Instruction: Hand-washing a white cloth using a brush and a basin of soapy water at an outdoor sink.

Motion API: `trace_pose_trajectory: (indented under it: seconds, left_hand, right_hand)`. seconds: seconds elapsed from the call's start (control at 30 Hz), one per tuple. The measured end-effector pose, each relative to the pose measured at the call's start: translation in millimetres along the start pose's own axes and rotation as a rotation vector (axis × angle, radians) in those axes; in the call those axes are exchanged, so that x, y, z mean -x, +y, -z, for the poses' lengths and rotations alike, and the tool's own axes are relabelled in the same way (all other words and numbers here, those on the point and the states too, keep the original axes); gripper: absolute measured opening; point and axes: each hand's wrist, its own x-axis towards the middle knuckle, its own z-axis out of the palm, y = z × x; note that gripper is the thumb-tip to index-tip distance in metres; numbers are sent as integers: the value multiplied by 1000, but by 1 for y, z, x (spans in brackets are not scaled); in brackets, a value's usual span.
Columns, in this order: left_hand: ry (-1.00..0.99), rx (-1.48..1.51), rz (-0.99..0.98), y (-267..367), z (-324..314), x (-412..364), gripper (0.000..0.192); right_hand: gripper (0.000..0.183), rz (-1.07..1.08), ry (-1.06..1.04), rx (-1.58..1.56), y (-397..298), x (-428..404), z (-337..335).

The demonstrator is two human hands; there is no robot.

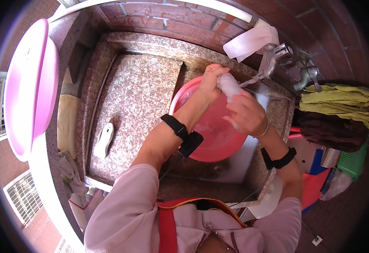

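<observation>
My left hand [210, 80] grips the upper end of a wet, whitish bundle [229, 84] that looks like a cloth, though its exact kind is unclear. The fingers of my right hand [247, 112], slightly blurred, close around its lower end. Water runs from a metal tap [268, 68] onto or just beside the bundle. Directly below both hands sits a pink plastic basin [216, 148] with cloudy water in it. The basin stands in the deep part of a speckled stone sink [108, 39].
A white brush-like tool [103, 140] lies on the stone slab [137, 95] at left. Another pink basin [26, 88] leans on the ledge. A second tap [311, 76], a pale sheet [251, 41], yellow cloths [336, 101] and a dark cloth [333, 129] are at right.
</observation>
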Motion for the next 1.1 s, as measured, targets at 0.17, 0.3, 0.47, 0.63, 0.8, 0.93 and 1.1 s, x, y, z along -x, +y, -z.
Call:
trace_pose_trajectory:
  seconds: [0.17,0.3,0.47,0.63,0.8,0.93,1.1]
  left_hand:
    - [140,114,71,2,-6,19,39]
    - [92,-27,-150,18,-8,23,39]
    - [-77,-574,-517,42,-28,28,34]
    - [-136,-1388,-1311,54,-69,64,23]
    - [-410,-1565,-1470,56,-81,104,20]
    - [-727,-1567,-1626,41,-97,123,14]
    - [-1046,-1606,-1743,27,-99,139,20]
  right_hand:
    - [17,-555,416,-363,13,3,-7]
    - [23,-1063,684,-766,15,24,-35]
    - [22,-1210,1203,-1607,52,59,-77]
    - [25,-1294,859,-2037,63,62,-101]
    - [29,-1058,430,-1404,28,-20,-43]
    - [26,-1545,301,-1964,39,-34,-27]
    - [31,-1626,253,-1791,30,-47,-19]
